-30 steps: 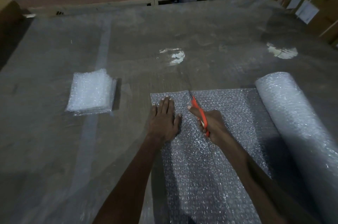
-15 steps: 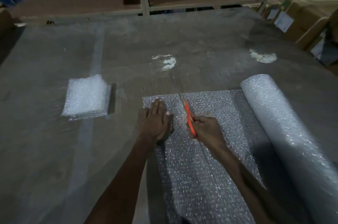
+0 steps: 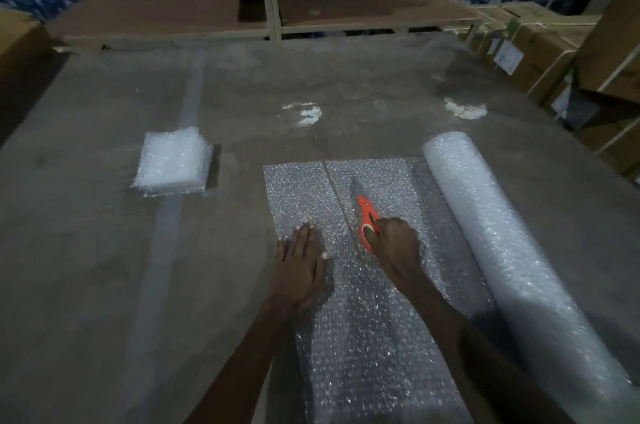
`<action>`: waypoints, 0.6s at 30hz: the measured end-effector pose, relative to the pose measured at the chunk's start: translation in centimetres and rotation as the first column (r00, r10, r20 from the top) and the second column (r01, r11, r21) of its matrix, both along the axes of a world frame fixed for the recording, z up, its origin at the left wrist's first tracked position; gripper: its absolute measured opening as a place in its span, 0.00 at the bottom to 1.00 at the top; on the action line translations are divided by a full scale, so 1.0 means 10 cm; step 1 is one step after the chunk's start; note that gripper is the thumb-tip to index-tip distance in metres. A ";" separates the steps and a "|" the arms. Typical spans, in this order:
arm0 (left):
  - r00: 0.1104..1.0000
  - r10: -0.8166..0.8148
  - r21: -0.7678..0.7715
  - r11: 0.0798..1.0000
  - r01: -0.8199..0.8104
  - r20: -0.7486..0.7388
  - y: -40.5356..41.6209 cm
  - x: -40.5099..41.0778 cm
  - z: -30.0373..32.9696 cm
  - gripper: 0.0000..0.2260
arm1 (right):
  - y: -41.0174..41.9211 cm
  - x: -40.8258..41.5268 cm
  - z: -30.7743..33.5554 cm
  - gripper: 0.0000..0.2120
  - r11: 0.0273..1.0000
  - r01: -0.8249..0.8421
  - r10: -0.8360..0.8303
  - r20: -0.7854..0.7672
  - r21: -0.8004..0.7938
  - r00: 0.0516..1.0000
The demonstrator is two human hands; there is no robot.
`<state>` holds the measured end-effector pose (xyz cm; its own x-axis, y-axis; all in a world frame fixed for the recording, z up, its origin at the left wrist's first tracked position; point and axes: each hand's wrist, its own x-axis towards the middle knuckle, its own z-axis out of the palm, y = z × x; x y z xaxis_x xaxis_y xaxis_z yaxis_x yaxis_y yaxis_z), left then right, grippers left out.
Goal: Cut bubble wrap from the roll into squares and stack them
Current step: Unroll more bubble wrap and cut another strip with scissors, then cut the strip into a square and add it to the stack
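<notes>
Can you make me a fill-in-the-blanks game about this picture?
1. The right hand grips ____-handled scissors.
2. The left hand lies ____ on the clear bubble wrap sheet.
3. The stack of cut bubble wrap squares sits to the ____ of the sheet.

Missing words: orange; flat; left

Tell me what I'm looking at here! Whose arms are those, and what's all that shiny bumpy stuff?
Those arms belong to a person wearing a camera on their head, so you see what they see, looking down at a big table. The bumpy stuff is bubble wrap. A fat roll lies on the right, with a sheet unrolled from it. A cut line runs through the sheet's far end. The left hand presses flat on the sheet to keep it from sliding. The right hand grips orange scissors. Over on the left sits a neat stack of squares already cut.
</notes>
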<state>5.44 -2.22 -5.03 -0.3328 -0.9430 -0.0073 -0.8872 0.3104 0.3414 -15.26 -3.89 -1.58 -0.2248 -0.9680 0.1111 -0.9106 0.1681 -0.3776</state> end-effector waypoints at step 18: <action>0.979 0.111 0.025 0.993 -0.117 0.171 0.72 0.16 -0.13 0.34 | 0.35 0.16 -0.25 0.10 0.929 -0.214 0.163 -0.187 -0.301 0.969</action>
<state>7.00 4.98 -6.29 -0.2145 -0.9728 -0.0875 -0.9618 0.1948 0.1923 -13.61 -0.37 -4.04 0.0035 -0.8993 0.4373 -0.9654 -0.1171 -0.2331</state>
